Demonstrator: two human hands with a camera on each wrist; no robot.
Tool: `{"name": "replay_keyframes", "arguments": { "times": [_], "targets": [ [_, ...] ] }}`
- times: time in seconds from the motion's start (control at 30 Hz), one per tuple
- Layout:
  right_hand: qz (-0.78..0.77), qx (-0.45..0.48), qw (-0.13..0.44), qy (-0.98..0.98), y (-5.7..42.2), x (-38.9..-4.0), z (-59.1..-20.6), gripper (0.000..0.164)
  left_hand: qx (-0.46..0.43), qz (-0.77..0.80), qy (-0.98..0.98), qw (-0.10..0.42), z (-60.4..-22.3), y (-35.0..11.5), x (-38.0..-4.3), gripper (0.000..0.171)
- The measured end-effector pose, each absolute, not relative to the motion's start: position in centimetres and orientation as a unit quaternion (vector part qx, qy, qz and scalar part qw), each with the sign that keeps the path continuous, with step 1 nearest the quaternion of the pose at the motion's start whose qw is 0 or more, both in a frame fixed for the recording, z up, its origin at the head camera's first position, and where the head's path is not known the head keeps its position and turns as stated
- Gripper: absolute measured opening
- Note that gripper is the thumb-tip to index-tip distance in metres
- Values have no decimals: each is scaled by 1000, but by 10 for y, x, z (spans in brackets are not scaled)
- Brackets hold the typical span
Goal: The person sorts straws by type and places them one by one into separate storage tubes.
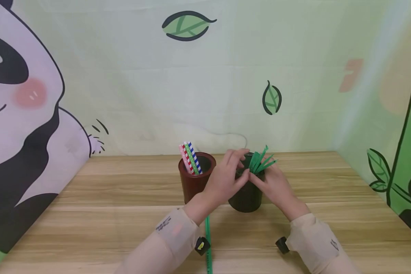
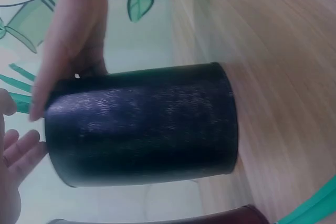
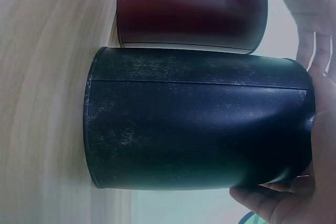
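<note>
A black cylindrical pen cup (image 1: 245,199) stands upright on the wooden table, a bunch of flat green strips (image 1: 258,161) poking out of its mouth. My right hand (image 1: 277,184) holds the cup's rim from the right, its thumb in front and fingers bent round the far side (image 3: 273,198). On the left of the mouth is my left hand (image 1: 226,173), thumb near the front rim, fingers loosely bent over the top. The left wrist view shows its fingers (image 2: 23,153) spread beside the rim. The strips' lower ends are hidden inside the cup.
Just left stands a dark red cup (image 1: 193,186) with several striped and dotted paper straws (image 1: 191,158). A long green strip (image 1: 208,251) lies on the table (image 1: 123,228) towards the front edge. Behind hangs a printed backdrop (image 1: 133,87) with a panda and leaves.
</note>
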State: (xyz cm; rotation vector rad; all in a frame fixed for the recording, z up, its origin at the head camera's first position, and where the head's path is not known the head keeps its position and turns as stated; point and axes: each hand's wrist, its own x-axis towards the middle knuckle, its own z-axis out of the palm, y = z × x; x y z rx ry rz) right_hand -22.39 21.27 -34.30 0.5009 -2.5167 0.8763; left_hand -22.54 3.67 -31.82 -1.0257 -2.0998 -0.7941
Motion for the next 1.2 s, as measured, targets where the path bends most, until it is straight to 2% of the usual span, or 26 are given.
{"name": "replay_keyframes", "arguments": {
  "times": [0.3, 0.8, 1.0, 1.2],
  "targets": [
    [328, 166, 195, -909, 212, -224, -344, 65, -373, -283, -816, 340, -304, 27, -207, 44],
    [348, 162, 193, -903, 213, -226, -343, 62, -333, -238, -858, 310, -306, 3, -170, 42],
    [354, 159, 195, -901, 213, -225, -343, 63, -316, -239, -877, 273, -320, -9, -161, 42],
    [351, 152, 191, -904, 212, -225, -343, 66, -278, -228, -912, 197, -333, -20, -154, 45]
  ]
}}
